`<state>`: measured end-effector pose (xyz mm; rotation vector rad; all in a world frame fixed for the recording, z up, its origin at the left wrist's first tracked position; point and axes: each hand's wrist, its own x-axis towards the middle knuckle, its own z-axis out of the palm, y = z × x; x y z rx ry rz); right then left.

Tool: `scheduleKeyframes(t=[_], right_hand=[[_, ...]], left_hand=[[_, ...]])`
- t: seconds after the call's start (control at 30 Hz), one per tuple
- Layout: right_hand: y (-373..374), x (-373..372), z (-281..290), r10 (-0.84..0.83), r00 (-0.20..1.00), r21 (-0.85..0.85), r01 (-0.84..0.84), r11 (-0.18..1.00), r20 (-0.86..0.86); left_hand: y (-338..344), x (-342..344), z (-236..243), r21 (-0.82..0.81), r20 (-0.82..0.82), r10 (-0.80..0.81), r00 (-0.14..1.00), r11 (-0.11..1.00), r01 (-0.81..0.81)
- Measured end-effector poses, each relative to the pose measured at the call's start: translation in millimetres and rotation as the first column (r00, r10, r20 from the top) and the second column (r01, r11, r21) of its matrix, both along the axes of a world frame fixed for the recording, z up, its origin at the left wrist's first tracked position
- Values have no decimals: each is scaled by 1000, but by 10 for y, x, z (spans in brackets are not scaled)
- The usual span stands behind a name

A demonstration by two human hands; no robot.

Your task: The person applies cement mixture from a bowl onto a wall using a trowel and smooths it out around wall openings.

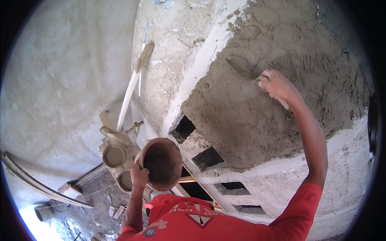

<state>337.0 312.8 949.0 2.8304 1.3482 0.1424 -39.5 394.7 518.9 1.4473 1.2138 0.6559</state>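
Observation:
My right hand (278, 87) is closed round the handle of a trowel. Its mortar-coated blade (240, 67) lies against, or very close to, a wide patch of wet grey mortar (245, 120) on the wall. My left hand (139, 176) grips the rim of a round, reddish-brown bucket (175, 160), tilted so that its dark inside shows. Mortar smears the bucket's inner wall; how much it holds is hard to tell in the shadow. Both arms are stretched out from a red shirt, the right one raised higher along the wall.
Dark square openings (208, 158) run along the mortar's lower edge. Left of the bucket, a mortar-caked plank (128, 152) carries round containers (113, 156). A long straightedge (129, 94) leans on the wall. Rubble and a brick block (70, 190) lie on the floor below.

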Motion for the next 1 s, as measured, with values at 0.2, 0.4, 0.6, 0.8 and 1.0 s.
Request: scheduleKeyframes(t=[0.2,0.4,0.6,0.8,1.0], right_hand=[[-170,-229,9,61,979,48,-72,996,192],[-380,-568,73,240,908,112,-293,949,342],[-347,-1026,374,503,855,235,-466,853,-130],[-149,-486,268,412,646,392,-185,901,-643],[-291,-25,647,102,990,704,-1,710,-101]], left_hand=[[72,22,-93,-16,-20,-40,999,999,39],[118,58,-112,20,-2,-35,999,999,35],[127,52,-33,-9,-9,-21,1000,1000,21],[96,-5,-30,1,35,15,999,1000,-15],[53,-171,-12,-122,-72,15,997,992,-24]])
